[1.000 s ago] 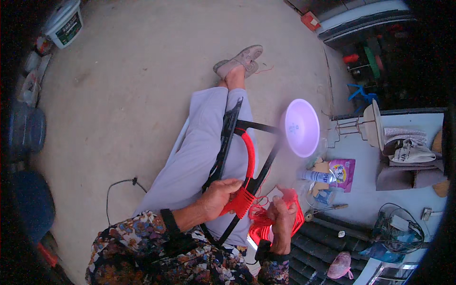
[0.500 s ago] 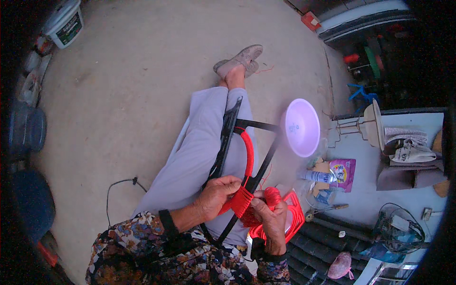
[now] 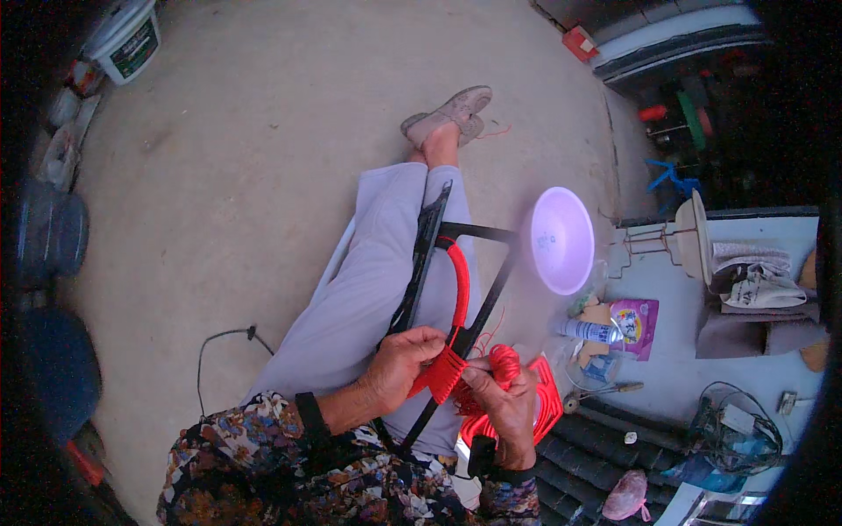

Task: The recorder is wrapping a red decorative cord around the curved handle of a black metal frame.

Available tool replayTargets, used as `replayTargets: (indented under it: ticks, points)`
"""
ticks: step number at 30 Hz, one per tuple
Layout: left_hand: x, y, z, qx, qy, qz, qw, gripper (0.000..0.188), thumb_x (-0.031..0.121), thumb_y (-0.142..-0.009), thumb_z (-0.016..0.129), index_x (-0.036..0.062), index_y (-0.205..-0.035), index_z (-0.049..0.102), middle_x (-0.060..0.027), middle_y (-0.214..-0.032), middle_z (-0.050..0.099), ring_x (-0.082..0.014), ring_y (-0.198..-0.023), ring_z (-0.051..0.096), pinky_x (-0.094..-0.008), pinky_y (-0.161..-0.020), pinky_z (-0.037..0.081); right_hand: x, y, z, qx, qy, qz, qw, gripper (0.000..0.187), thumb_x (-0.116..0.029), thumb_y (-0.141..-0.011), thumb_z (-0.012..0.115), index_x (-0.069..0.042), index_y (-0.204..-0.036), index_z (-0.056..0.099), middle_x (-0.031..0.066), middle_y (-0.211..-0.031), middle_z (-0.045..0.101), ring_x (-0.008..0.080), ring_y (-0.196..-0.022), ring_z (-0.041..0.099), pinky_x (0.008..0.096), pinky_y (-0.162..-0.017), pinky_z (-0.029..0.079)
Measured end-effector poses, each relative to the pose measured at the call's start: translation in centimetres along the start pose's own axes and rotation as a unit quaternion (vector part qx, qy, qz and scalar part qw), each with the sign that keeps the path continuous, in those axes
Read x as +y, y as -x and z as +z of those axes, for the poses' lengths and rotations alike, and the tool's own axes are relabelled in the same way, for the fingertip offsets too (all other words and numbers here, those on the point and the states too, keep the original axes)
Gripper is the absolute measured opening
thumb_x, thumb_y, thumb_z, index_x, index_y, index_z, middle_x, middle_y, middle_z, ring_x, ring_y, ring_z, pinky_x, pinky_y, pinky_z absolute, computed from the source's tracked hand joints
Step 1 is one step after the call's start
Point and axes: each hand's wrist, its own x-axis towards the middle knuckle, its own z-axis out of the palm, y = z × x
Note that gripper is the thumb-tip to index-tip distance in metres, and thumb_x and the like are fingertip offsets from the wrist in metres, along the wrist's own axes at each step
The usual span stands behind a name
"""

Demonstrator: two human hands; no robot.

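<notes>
Across my lap lies a black metal frame (image 3: 481, 231) of straight bars, with a curved bar wrapped in red cord (image 3: 461, 285). Below that wrapping, a fringe-like band of red cord (image 3: 445, 373) runs in close rows beside a straight bar. My left hand (image 3: 390, 375) is closed, its thumb and forefinger pinching the upper edge of this band. In my right hand (image 3: 509, 405) is a small wound bundle of red cord (image 3: 504, 364), held at the band's other side. Loose red strands hang beneath the right fingers, partly hidden.
Right of my legs stands a lilac basin (image 3: 562, 241). A red plastic object (image 3: 548, 403) sits beyond my right hand. Nearby are a spray can (image 3: 589, 330), a purple packet (image 3: 635, 326) and dark ridged tiles (image 3: 596, 447). A white bucket (image 3: 127, 44) stands far left; a black cable (image 3: 200, 373) lies on the floor.
The whole view has shifted slightly, so things sit a little further right and lower. Both hands keep nearly the same grip; the right hand has turned slightly.
</notes>
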Motion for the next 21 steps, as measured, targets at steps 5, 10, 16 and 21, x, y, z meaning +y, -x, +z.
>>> replayTargets:
  ticks: [5, 10, 16, 21]
  points:
    - [-0.2, -0.1, -0.2, 0.038, -0.092, 0.038, 0.994, 0.015, 0.008, -0.091, 0.05, 0.0, -0.1, 0.059, -0.0053, -0.091, 0.062, -0.0118, -0.082, 0.059, -0.0254, -0.076, 0.048, 1.0, -0.2, -0.5, -0.006, -0.019, -0.037, 0.999, 0.008, -0.009, -0.081, 0.069, -0.001, -0.083, 0.068, -0.0005, -0.071, 0.062, 0.007, -0.063, 0.054, 0.0225, -0.059, 0.045]
    - [1.0, 0.2, 0.1, 0.006, -0.4, 0.309, 0.863, 0.009, -0.002, -0.081, 0.055, 0.0012, -0.089, 0.058, -0.0067, -0.085, 0.057, -0.0182, -0.079, 0.058, -0.0286, -0.072, 0.046, 1.6, -0.3, -0.4, -0.001, -0.047, -0.04, 0.998, 0.009, -0.008, -0.08, 0.069, 0.0, -0.083, 0.066, -0.0012, -0.07, 0.06, 0.0054, -0.059, 0.049, 0.0213, -0.054, 0.039]
    - [4.5, 0.6, 1.7, -0.113, -0.566, 0.411, 0.706, 0.012, -0.003, -0.072, 0.058, 0.0018, -0.081, 0.053, -0.0124, -0.083, 0.052, -0.0315, -0.082, 0.054, -0.0379, -0.07, 0.045, 1.8, -0.9, 0.1, -0.003, -0.051, -0.053, 0.997, 0.011, -0.008, -0.079, 0.069, 0.001, -0.084, 0.065, -0.002, -0.066, 0.057, 0.0043, -0.053, 0.044, 0.0208, -0.048, 0.033]
    - [6.5, -0.2, 1.6, -0.198, -0.616, 0.322, 0.691, 0.01, 0.0, -0.075, 0.061, 0.0029, -0.084, 0.056, -0.0109, -0.087, 0.055, -0.0291, -0.084, 0.056, -0.036, -0.074, 0.046, 2.2, -1.1, -0.3, -0.013, -0.045, -0.053, 0.997, 0.01, -0.009, -0.08, 0.07, -0.001, -0.084, 0.068, -0.0025, -0.07, 0.061, 0.0054, -0.061, 0.051, 0.0212, -0.055, 0.041]
